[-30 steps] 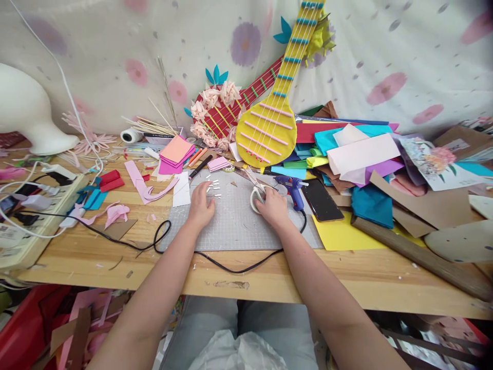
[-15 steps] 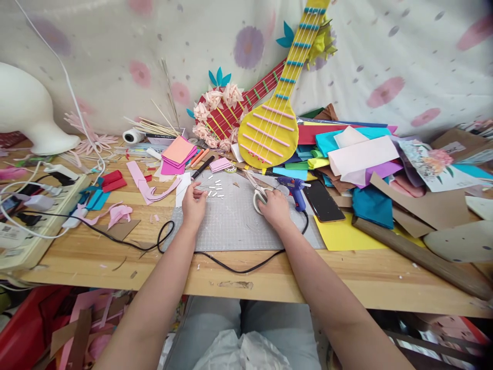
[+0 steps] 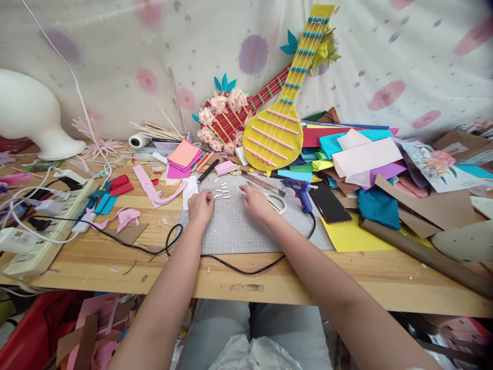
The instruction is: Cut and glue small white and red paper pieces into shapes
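Observation:
Several short white pieces (image 3: 221, 191) lie scattered on the grey cutting mat (image 3: 231, 231). My left hand (image 3: 200, 207) rests on the mat just left of them, its fingers loosely bent, and I see nothing held in it. My right hand (image 3: 254, 201) is to the right of the pieces, fingers stretched toward them and apart from them, holding nothing. Partly hidden behind the right hand, white-handled scissors (image 3: 278, 203) lie on the mat. A metal ruler (image 3: 265, 184) is just beyond. The white paper (image 3: 190, 191) touches the mat's left edge, beside my left hand.
A blue glue gun (image 3: 302, 191) lies right of the mat, its black cord (image 3: 246, 272) looping along the front. Beside it is a phone (image 3: 330, 201). A yellow paper lute (image 3: 275, 136) leans at the back. Coloured paper piles right; a power strip (image 3: 50, 226) stands left.
My right hand has let go of the scissors and moved left toward the white pieces. The scissors now lie on the mat. My left hand has lowered onto the mat, its fingers no longer raised.

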The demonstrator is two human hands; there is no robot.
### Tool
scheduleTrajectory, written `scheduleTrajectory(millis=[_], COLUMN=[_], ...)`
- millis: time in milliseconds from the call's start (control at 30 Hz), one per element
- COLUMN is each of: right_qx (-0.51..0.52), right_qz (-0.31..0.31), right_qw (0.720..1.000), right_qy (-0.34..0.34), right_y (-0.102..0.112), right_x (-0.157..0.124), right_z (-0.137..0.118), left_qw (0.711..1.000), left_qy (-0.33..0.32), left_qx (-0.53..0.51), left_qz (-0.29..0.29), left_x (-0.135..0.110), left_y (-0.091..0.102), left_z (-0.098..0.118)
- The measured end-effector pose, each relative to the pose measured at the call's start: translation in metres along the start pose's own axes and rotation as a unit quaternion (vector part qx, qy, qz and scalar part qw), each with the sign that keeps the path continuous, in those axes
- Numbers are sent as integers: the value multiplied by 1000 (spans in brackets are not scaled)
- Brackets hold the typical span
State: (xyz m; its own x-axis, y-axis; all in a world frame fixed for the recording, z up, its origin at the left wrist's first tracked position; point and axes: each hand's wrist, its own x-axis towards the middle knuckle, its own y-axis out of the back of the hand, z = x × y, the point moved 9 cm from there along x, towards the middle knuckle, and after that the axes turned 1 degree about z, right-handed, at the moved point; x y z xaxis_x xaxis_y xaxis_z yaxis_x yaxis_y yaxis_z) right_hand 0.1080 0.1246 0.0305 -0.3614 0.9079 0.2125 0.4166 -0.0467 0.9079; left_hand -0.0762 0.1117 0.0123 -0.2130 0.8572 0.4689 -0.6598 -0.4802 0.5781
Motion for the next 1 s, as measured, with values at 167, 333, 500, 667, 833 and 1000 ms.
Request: scheduleTrajectory(millis=[167,333,500,667,833,1000], right_qx=[-12,127,110,92,155,172], right_qz=[-67,-110,-46,-134,-99,-165], right_qw=[998,981,992,981,975,950], right_qy=[-11,95,29,109,129,202], right_y=[-27,-30,-24,-50,-44,-61], right_x=[16,-21,-24,-33,-35,-43], right_z=[-8,-41,-33,-73,-88,-115], left_qw=[998,996,996,980,930,897], left_qy=[24,31,28,86,192,255], left_qx=[54,79,27,-138,-305,-362], left_qz=[25,23,85,117,74,12], left_x=[2,7,7,15,31,35], left_y=[5,2,18,36,35,29], left_z=[0,5,18,6,-16,-22])
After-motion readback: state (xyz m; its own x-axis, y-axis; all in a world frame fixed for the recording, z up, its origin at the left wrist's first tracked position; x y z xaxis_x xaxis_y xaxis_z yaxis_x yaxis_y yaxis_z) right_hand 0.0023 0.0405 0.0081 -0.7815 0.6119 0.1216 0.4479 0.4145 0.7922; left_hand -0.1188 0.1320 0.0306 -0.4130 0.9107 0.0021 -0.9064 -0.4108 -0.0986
